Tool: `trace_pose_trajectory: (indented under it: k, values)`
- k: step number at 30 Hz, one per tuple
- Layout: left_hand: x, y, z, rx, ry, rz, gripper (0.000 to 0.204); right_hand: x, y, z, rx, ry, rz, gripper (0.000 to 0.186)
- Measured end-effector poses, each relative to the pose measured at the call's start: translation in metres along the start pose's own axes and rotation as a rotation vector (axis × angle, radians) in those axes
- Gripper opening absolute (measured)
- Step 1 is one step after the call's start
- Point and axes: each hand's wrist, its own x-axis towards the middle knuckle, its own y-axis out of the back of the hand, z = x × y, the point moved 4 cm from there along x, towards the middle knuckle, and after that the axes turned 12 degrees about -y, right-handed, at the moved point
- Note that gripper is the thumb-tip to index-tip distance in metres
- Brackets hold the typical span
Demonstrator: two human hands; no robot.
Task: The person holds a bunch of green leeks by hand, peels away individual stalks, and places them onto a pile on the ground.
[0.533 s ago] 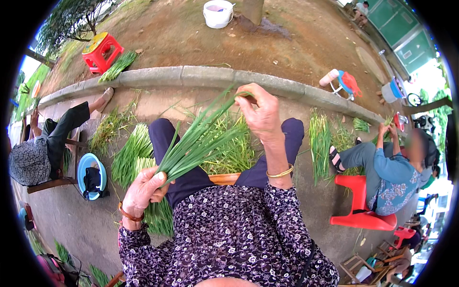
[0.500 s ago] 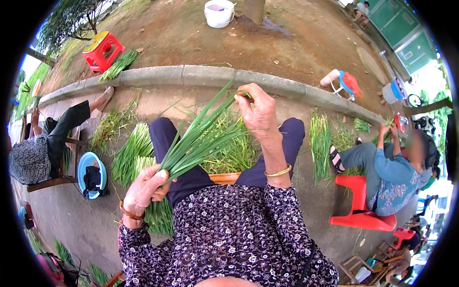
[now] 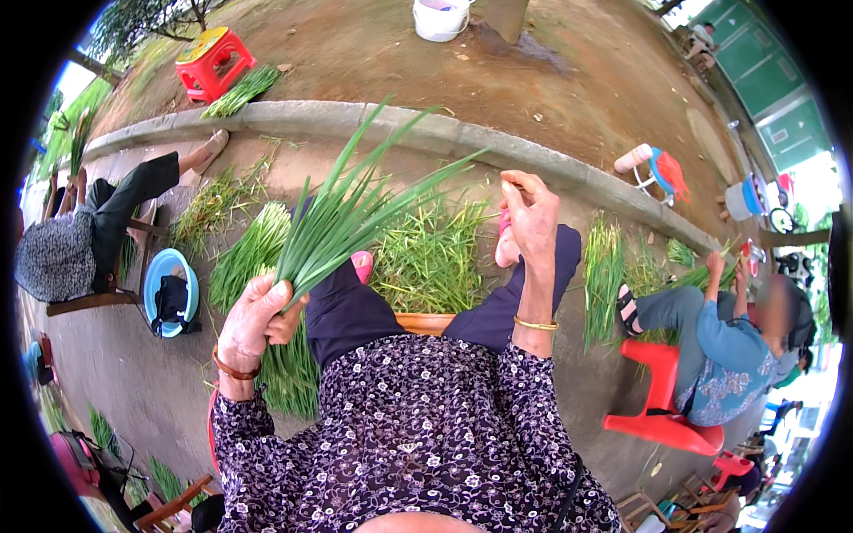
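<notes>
My left hand (image 3: 267, 315) is closed round the base of a fanned bunch of long green chive leaves (image 3: 342, 222). My right hand (image 3: 529, 209) is apart from the bunch, to its right, with fingers curled in a pinch; anything between them is too small to make out. Between my knees lies a heap of trimmings (image 3: 426, 258) above an orange rim (image 3: 425, 324). Bundles with pale ends (image 3: 249, 249) lie beside my left leg, and more leaves (image 3: 284, 377) lie below my left hand.
A seated person (image 3: 733, 346) on a red stool (image 3: 653, 386) handles greens at right; another person (image 3: 133, 200) sits at left beside a blue basin (image 3: 173, 264). A concrete curb (image 3: 373, 120) runs across ahead, with a red stool (image 3: 213, 67) and white bucket (image 3: 440, 19) beyond.
My right hand has left the leaf tips and moved right and down. The bunch in my left hand stands more upright. The view has shifted, showing more of the heap and my pink footwear.
</notes>
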Motion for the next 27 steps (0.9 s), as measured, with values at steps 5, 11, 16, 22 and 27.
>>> trace_pose_trajectory:
  k: [5, 11, 16, 22, 27]
  values:
    - [0.006, -0.003, 0.002, 0.055, 0.037, 0.022, 0.029, -0.02, -0.009, -0.026, 0.22, -0.148, -0.151, 0.013]
    - [0.013, -0.007, -0.001, -0.008, 0.071, 0.006, 0.031, -0.038, -0.016, -0.047, 0.347, -0.131, -0.323, 0.013]
    - [0.015, -0.011, 0.001, 0.003, 0.07, -0.036, 0.03, -0.045, -0.02, -0.053, 0.348, -0.157, -0.365, 0.012]
    - [0.01, -0.004, 0.001, -0.02, 0.014, -0.06, 0.031, -0.034, -0.017, -0.041, 0.405, -0.237, -0.355, 0.013]
    - [0.008, 0.0, -0.002, -0.033, -0.016, -0.073, 0.032, -0.031, -0.015, -0.038, 0.514, -0.254, -0.377, 0.022]
